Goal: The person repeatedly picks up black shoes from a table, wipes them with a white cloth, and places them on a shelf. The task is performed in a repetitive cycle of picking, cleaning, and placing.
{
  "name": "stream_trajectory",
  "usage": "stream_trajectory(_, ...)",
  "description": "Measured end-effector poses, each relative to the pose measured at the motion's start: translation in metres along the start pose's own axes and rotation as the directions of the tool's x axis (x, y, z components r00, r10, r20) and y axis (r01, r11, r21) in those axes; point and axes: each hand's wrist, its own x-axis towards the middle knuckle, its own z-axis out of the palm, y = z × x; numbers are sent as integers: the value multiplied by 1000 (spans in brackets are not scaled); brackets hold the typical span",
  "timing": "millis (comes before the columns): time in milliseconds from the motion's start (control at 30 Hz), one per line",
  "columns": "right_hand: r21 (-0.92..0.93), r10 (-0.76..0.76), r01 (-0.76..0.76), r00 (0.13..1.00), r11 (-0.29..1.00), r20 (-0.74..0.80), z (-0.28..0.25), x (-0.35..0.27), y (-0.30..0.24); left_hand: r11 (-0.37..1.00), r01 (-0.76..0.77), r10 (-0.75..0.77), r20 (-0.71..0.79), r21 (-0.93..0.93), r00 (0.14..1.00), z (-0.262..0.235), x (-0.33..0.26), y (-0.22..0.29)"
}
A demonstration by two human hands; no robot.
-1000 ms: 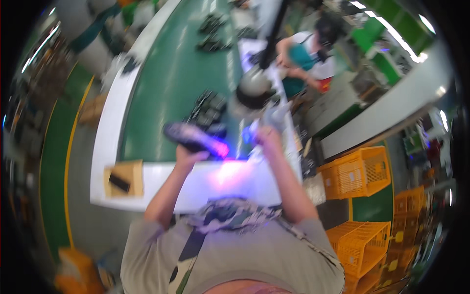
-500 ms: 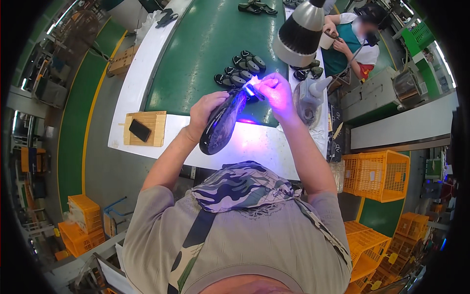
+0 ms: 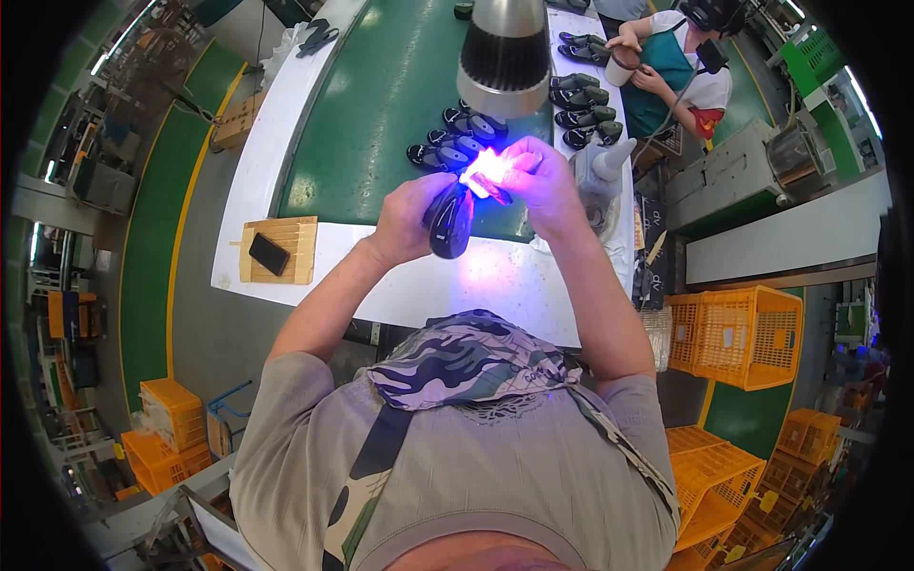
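Observation:
A glossy black shoe (image 3: 449, 226) is held over the near end of the green belt, its rounded end toward me. My left hand (image 3: 409, 217) is closed around its left side. On the far side of the shoe, my right hand (image 3: 543, 186) pinches with thumb and fingers close against it. What those fingers hold is lost in a bright violet-white glare; a small dark strip shows just below them. The light falls under a lamp (image 3: 505, 71) with a black ribbed body and silver rim, which hangs beyond my hands.
Several black shoes (image 3: 447, 143) lie on the green belt (image 3: 371, 114) behind my hands. A white squeeze bottle (image 3: 609, 162) stands right, and a phone (image 3: 268, 255) rests on a wooden board (image 3: 303, 252) left. A co-worker (image 3: 666, 81) handles a brown-topped container (image 3: 624, 65); orange crates (image 3: 752, 338) stand right.
The shoe has tipped so its near end points more toward me, and my left hand has moved right and down. The glare has grown brighter. The lamp appears further left in view.

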Motion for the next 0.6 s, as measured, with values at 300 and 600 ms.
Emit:
stream_trajectory(300, -186, -85, 89, 996, 979, 28, -25, 12, -22, 866, 481, -396, 398, -139, 828, 2, 25, 23)
stream_trajectory(600, -295, -241, 247, 969, 923, 56, -38, 25, -24, 757, 638, -389, 687, -142, 614, -5, 30, 10)
